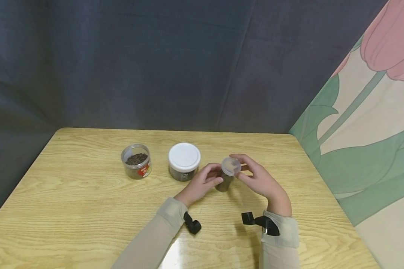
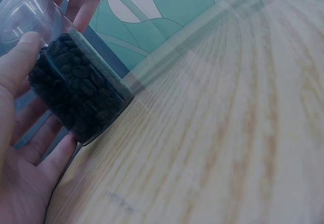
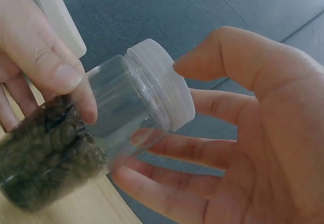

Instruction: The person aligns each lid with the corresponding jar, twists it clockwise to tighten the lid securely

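Note:
A clear jar (image 1: 225,184) about half filled with dark coffee beans (image 2: 78,82) stands on the table, its translucent white lid (image 3: 162,82) in place. My left hand (image 1: 201,184) holds the jar from the left side, thumb and fingers curled about its body. On the right, my right hand (image 1: 260,180) has its thumb and fingers around the lid, the thumb at the rim in the right wrist view. Part of the jar's body is hidden behind the left fingers.
Left of my hands stands a wider jar (image 1: 183,175) with a white lid (image 1: 184,156). Farther left is an uncovered clear tub (image 1: 134,173) holding brown granules. A dark curtain (image 1: 148,74) hangs behind the wooden table (image 1: 80,209); a flower-patterned wall (image 1: 367,164) borders the right.

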Action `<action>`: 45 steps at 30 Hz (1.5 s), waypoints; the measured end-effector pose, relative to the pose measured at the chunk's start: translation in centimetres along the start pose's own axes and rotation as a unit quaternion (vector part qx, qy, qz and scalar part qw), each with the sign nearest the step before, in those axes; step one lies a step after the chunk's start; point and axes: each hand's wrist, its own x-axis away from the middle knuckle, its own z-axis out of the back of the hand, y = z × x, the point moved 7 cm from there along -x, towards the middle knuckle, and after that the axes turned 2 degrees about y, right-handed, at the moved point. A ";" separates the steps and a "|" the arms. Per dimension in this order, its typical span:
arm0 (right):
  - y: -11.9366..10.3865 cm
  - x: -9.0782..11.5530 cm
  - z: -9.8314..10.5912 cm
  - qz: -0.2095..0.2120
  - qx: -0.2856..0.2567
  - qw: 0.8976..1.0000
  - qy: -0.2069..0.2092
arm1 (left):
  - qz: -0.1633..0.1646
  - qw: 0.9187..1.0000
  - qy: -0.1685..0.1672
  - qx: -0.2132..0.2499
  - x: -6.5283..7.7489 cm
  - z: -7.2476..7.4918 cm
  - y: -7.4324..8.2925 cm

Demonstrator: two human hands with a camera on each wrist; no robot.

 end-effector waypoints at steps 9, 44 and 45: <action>0.2 0.0 0.0 -0.030 -0.027 0.999 0.011 | 0.008 1.000 0.000 -0.001 0.1 -0.1 -0.1; 0.2 -0.1 0.0 -0.034 -0.012 0.999 0.023 | 0.005 1.000 0.001 -0.005 0.0 0.0 -0.3; 0.3 -0.2 0.0 -0.037 -0.009 0.999 0.026 | 0.003 1.000 0.001 -0.005 0.0 0.0 -0.2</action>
